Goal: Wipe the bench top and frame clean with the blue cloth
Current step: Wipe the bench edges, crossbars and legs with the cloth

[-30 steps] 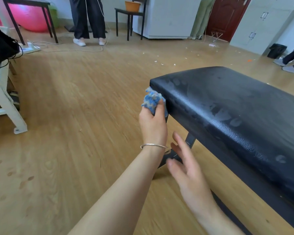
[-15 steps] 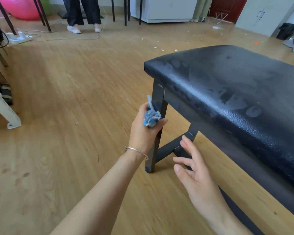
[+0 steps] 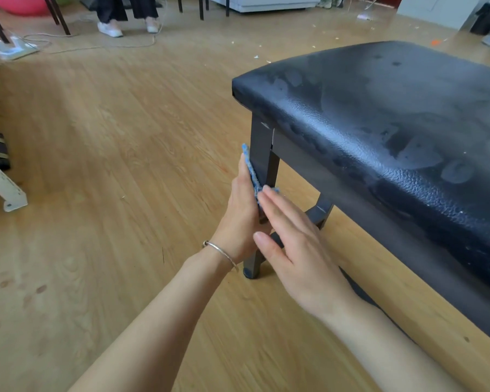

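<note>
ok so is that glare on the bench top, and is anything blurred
Head view: the bench top shows a soft sheen with dull smear patches, no blown-out glare; the cloth and leg look fairly sharp, the forearms at the bottom edge are slightly blurred, and the wide lens bows the floor planks.

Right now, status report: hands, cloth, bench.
Left hand flat, pressing blue cloth against bench leg. Right hand open, beside the cloth. Bench top streaked, smudges showing. Nothing blocks the leg.

The wooden floor (image 3: 111,171) supports the black bench (image 3: 393,114) on its frame leg (image 3: 262,148). A power strip (image 3: 14,49) and cable (image 3: 96,48) lie farther off.
</note>
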